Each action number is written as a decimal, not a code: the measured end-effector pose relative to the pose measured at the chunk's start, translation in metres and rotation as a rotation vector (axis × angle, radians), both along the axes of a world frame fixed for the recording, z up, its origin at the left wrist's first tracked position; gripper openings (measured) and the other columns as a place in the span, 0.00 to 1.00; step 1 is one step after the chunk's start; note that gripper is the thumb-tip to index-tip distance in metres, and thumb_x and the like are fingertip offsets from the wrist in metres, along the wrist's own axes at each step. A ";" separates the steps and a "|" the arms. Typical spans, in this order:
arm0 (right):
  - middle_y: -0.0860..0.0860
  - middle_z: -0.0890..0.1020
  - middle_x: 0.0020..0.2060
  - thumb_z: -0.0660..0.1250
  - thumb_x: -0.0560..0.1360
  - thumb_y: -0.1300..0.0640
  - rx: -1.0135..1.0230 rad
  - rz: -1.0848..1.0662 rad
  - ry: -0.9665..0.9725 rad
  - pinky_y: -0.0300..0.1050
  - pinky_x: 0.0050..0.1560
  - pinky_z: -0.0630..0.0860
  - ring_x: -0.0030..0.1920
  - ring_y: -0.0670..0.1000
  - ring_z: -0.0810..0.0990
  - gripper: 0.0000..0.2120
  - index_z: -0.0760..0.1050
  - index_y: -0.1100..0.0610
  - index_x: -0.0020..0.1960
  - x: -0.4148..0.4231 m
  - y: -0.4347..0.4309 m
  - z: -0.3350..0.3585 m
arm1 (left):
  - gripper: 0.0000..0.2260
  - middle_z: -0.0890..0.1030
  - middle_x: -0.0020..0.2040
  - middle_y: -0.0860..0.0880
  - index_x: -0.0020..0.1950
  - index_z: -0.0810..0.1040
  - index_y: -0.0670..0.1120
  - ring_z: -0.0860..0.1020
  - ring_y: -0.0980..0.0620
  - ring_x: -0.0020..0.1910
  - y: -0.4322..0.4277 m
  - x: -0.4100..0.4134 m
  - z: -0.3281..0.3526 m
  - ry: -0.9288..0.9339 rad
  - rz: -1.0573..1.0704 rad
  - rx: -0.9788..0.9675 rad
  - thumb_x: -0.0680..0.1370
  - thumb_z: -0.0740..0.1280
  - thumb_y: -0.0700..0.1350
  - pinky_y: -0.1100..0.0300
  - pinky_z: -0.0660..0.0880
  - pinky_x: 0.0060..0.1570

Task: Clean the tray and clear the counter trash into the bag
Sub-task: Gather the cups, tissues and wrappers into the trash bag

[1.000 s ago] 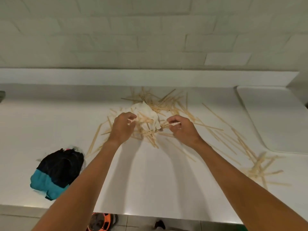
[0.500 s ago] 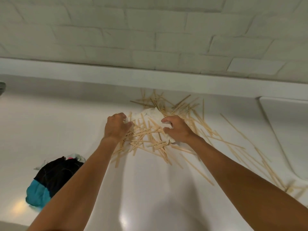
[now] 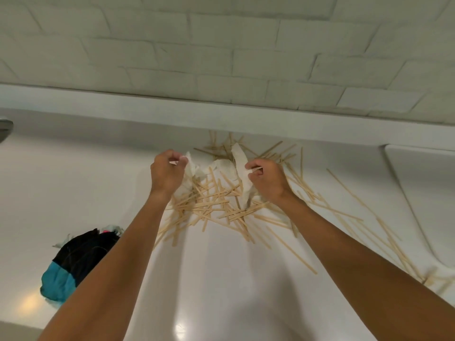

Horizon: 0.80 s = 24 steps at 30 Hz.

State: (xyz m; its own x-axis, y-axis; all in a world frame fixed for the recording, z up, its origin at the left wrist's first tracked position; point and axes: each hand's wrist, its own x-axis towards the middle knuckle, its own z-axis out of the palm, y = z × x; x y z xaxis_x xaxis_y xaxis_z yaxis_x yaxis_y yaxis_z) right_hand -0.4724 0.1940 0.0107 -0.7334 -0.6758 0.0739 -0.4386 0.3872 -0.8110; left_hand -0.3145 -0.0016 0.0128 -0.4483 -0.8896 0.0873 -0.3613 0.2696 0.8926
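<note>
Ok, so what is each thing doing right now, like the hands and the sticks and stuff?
left hand: pinching the paper towel's left edge.
right hand: pinching its right edge.
paper towel: crumpled, both edges lifted.
wooden sticks: scattered, some on the towel.
bag: slumped on the counter.
tray: lying flat.

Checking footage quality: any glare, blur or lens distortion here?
Head view: two glare patches on the counter, bottom centre and beside the bag; the wide lens bows the ledge; sticks at far right smear; the left hand and right hand, pinching the paper, look sharp.
</note>
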 end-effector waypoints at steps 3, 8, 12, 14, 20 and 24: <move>0.48 0.80 0.51 0.64 0.75 0.71 -0.038 -0.032 -0.018 0.24 0.39 0.72 0.33 0.37 0.74 0.13 0.80 0.59 0.54 0.002 0.008 0.008 | 0.07 0.79 0.41 0.52 0.41 0.75 0.52 0.78 0.53 0.42 0.002 0.002 0.012 0.171 -0.011 0.108 0.78 0.67 0.46 0.56 0.75 0.45; 0.47 0.81 0.47 0.61 0.75 0.73 -0.063 -0.039 0.040 0.19 0.45 0.68 0.51 0.44 0.79 0.15 0.82 0.60 0.52 0.007 0.023 0.015 | 0.07 0.83 0.49 0.46 0.44 0.68 0.53 0.80 0.50 0.47 0.019 0.009 0.030 0.287 -0.044 0.144 0.81 0.60 0.45 0.60 0.75 0.36; 0.47 0.83 0.46 0.65 0.75 0.70 -0.130 -0.056 0.009 0.21 0.44 0.70 0.43 0.39 0.78 0.12 0.83 0.59 0.50 0.013 0.037 0.021 | 0.04 0.83 0.44 0.53 0.48 0.68 0.50 0.80 0.54 0.44 0.033 0.010 0.037 0.363 -0.061 0.109 0.83 0.59 0.44 0.61 0.76 0.34; 0.47 0.82 0.45 0.69 0.74 0.68 -0.151 -0.046 -0.036 0.24 0.42 0.72 0.39 0.40 0.77 0.09 0.83 0.58 0.50 0.016 0.043 0.025 | 0.02 0.80 0.46 0.52 0.52 0.69 0.46 0.79 0.55 0.44 0.038 0.010 0.038 0.399 -0.080 0.130 0.83 0.59 0.44 0.62 0.79 0.37; 0.45 0.80 0.42 0.75 0.69 0.67 -0.157 -0.073 -0.126 0.27 0.38 0.73 0.34 0.40 0.75 0.11 0.79 0.56 0.48 0.023 0.068 0.028 | 0.05 0.80 0.48 0.43 0.47 0.72 0.49 0.80 0.48 0.48 0.064 0.006 0.033 0.347 -0.220 0.168 0.80 0.65 0.40 0.59 0.79 0.45; 0.44 0.79 0.40 0.73 0.71 0.65 -0.183 -0.104 -0.077 0.29 0.38 0.72 0.31 0.39 0.73 0.08 0.77 0.54 0.43 0.025 0.101 0.030 | 0.12 0.79 0.41 0.47 0.38 0.75 0.50 0.77 0.50 0.44 0.093 0.000 0.027 0.218 -0.355 0.192 0.76 0.66 0.33 0.53 0.75 0.50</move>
State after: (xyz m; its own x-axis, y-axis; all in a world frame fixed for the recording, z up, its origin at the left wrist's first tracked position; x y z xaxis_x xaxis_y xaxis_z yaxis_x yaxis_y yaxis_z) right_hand -0.4477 0.2954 0.0406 -0.8064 -0.5769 0.1301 -0.3386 0.2700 -0.9013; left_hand -0.3148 0.0913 0.0398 -0.7178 -0.6934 0.0623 -0.0745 0.1655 0.9834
